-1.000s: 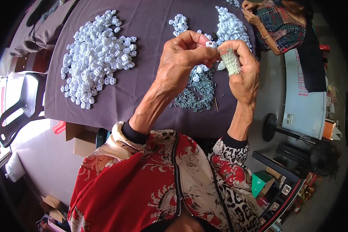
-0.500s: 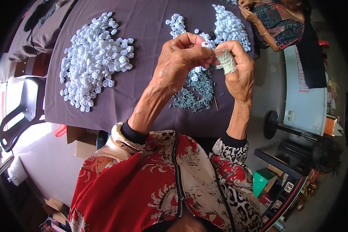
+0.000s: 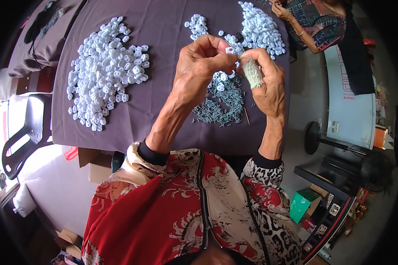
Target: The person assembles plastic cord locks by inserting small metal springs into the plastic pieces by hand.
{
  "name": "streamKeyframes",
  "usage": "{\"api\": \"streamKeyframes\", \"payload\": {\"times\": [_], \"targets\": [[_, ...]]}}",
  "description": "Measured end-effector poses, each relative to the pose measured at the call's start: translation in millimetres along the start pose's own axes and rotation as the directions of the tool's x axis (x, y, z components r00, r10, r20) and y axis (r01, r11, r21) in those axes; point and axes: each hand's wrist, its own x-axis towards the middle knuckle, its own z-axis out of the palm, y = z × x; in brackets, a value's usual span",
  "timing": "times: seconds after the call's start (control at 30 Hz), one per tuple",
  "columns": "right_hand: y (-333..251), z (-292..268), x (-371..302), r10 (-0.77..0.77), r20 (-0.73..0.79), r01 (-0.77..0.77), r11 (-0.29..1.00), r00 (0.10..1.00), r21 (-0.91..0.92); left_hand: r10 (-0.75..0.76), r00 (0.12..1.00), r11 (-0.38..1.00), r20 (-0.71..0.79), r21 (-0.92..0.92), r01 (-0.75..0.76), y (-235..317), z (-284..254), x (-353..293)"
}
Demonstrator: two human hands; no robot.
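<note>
Over the table, my left hand (image 3: 198, 66) pinches a small white plastic piece with holes (image 3: 229, 51) between thumb and fingertips. Just beside it, my right hand (image 3: 269, 84) is closed in a pinch, its fingertips close to the left ones. Whatever sits in that pinch is too small to make out. A pale knitted sleeve (image 3: 253, 74) covers one digit of the right hand. Below the hands lies a heap of small grey-blue screw-like pins (image 3: 221, 108), with a few white pieces (image 3: 220, 83) at its upper edge.
A large pile of white pieces (image 3: 108, 73) spreads over the dark tablecloth (image 3: 163, 26) at left. Another pile (image 3: 262, 31) lies far right, beside a smaller cluster (image 3: 197, 25). A thin stick (image 3: 246, 117) lies by the pins. Across the far right corner, another person's arm (image 3: 304, 33) shows.
Both hands remain together at the same spot, with slight shifts of the fingers. The right hand has turned a little, and the whole view has moved slightly.
</note>
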Motion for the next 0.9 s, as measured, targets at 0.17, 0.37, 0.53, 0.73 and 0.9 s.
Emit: {"api": "streamKeyframes", "payload": {"times": [0.17,0.37,0.53,0.73,0.9], "targets": [[2,-1,-5,0.034,-0.104,-0.024,0.995,0.994,0.094,-0.065,0.998,0.997,-0.011,-0.05,0.064,-14,-10,8],[18,10,-17,0.065,-0.01,-0.065,0.998,0.998,0.001,-0.13,0.991,0.986,0.0,-0.107,0.13,-17,-12,9],[6,8,-9,0.069,-0.207,-0.018,0.971,0.976,0.238,-0.16,0.986,0.966,0.052,-0.196,0.167,-14,-5,7],[-4,8,-6,-0.038,-0.241,0.069,0.99,0.97,0.122,-0.14,0.986,0.942,0.096,-0.293,0.162,-4,1,2],[-9,-1,2,-0.073,-0.214,0.136,0.945,0.974,0.298,-0.115,0.988,0.931,0.107,-0.335,0.145,7,4,-4]]}}
